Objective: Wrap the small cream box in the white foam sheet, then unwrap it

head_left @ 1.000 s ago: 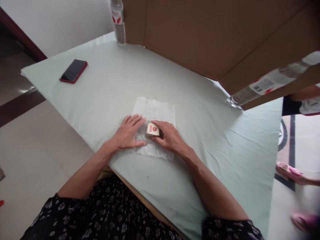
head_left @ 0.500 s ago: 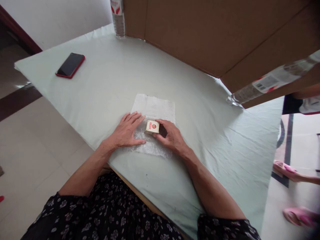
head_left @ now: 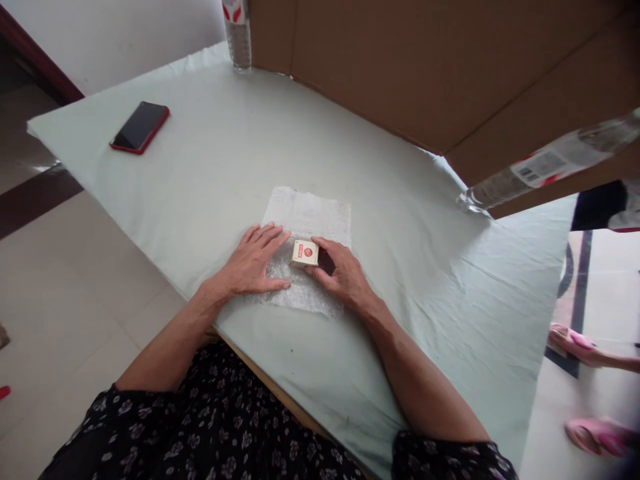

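A small cream-coloured box (head_left: 305, 253) with red print lies on a sheet of bubble wrap (head_left: 311, 212) spread over the table. My right hand (head_left: 341, 272) grips the box from its right side, thumb at the near edge and fingers at the far edge. To the left of the box, my left hand (head_left: 255, 263) rests flat on the left part of the bubble wrap, fingers spread and thumb apart. It holds nothing.
A phone (head_left: 141, 127) with a red edge lies at the table's left. Behind stands a large cardboard panel (head_left: 370, 73), with a clear bottle (head_left: 239, 40) at its left and another bottle (head_left: 545, 163) at the right. A person's foot in a pink slipper (head_left: 575, 340) shows at right.
Both hands and the box stay almost in place. The view has shifted slightly, and the person's clothing at the right edge has moved a little.
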Motion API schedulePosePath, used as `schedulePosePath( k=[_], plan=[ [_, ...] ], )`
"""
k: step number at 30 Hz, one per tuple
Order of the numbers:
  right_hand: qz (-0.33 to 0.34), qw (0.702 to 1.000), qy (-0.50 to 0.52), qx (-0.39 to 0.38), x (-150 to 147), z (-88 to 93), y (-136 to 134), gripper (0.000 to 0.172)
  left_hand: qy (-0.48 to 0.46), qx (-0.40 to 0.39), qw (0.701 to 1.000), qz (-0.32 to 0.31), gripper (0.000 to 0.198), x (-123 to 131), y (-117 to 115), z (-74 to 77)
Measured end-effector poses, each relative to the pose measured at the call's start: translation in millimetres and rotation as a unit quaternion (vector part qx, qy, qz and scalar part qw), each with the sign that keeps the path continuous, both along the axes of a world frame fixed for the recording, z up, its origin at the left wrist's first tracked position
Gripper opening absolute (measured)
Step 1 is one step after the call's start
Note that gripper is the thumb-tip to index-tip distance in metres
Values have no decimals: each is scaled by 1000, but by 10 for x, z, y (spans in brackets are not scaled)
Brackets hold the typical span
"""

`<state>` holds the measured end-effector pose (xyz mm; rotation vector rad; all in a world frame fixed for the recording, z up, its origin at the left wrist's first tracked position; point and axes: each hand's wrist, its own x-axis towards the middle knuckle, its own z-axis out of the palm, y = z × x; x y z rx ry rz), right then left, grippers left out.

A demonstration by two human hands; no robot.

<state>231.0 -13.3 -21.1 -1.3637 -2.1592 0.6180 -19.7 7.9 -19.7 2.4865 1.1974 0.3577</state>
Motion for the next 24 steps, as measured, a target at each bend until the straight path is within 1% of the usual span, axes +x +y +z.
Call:
schedulePosePath(
  k=[8,14,24],
  plan=[
    [4,1000,-22,11,4,-26,3,57,2,-1,1000,0,102,-4,-6,4],
    [-2,1000,-6,7,-10,-39,1,55,-1,-1,1000,-4,103,-11,1,2],
    [-2,1000,-4,10,-29,-13,-1,54,2,-8,1000,-1,102,-3,1,13]
  ],
)
